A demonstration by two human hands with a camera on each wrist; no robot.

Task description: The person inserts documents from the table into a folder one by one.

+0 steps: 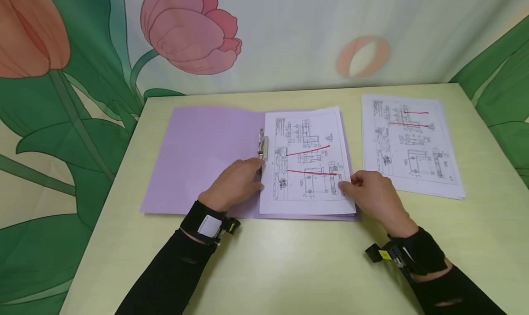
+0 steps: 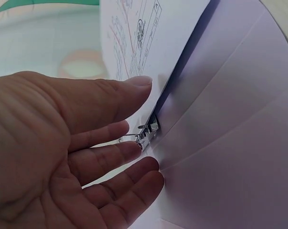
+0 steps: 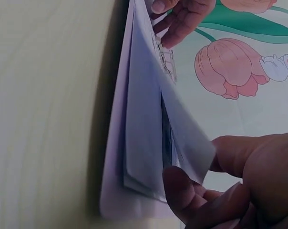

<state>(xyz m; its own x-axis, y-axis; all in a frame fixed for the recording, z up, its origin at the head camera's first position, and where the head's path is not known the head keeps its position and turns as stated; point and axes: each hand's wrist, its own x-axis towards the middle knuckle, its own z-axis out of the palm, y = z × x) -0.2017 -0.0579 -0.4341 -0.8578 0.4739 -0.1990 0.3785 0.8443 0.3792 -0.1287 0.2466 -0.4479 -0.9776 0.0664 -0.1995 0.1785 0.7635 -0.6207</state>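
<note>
Pale wood-grain tabletop [image 1: 289, 264] carries a smooth lilac folder [image 1: 202, 159]; on its right half, thin technical drawings [image 1: 307, 161] lie between the hands, long axis running away from the person. Right hand [image 1: 378, 198] pinches their outer edge; left hand [image 1: 231, 182], fingers loose, is nearer the shiny metal clip [image 1: 261, 143].

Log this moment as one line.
left grip: by metal clip | right grip: pinches drawing sheet | purple folder: open, drawing sheet over right half | separate paper stack: right of folder

The folder [image 1: 206, 154] is lilac, the paper [image 1: 306, 161] white, printed black and streaked red.
</note>
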